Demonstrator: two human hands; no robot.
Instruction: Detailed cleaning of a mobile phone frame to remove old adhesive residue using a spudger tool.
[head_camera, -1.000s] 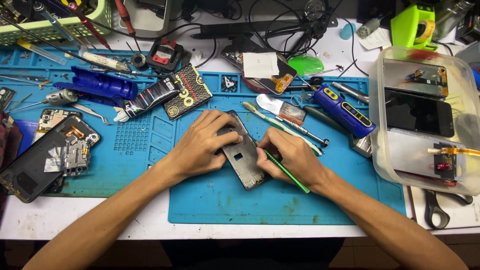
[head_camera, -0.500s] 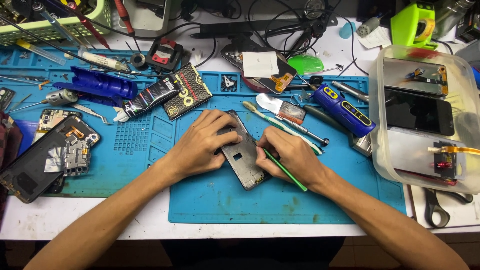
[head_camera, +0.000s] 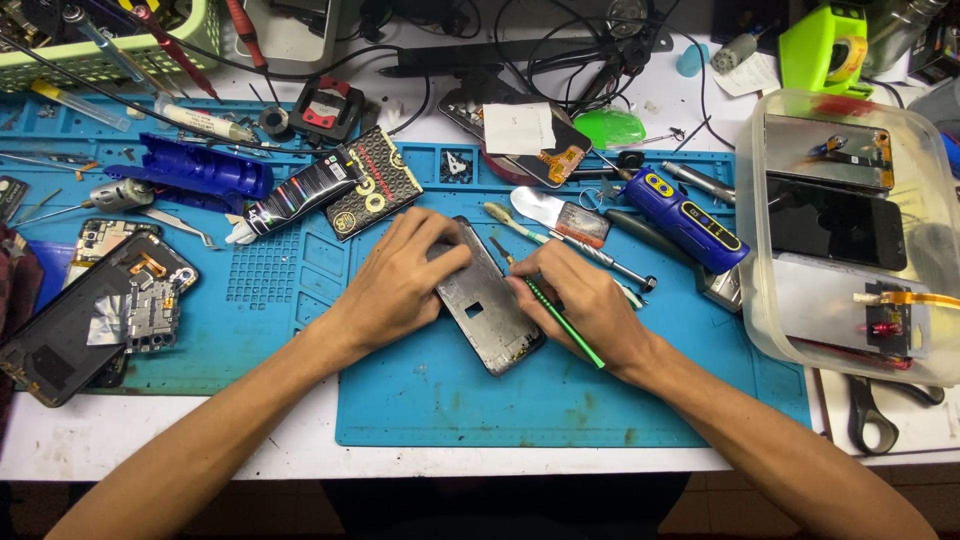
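Note:
An opened phone frame, grey metal with a square hole, lies tilted on the blue repair mat. My left hand presses on its upper left edge, fingers spread over the top corner. My right hand grips a thin green tool like a pen, its tip touching the frame's right edge.
A clear plastic tub with phone screens stands at the right. A blue electric screwdriver, a metal spatula, a glue tube, a dismantled phone and scissors lie around. Cables and a green basket fill the back.
Almost nothing moved. My right hand shifted very slightly along the frame's right edge with the green tool; my left hand keeps pressing the frame.

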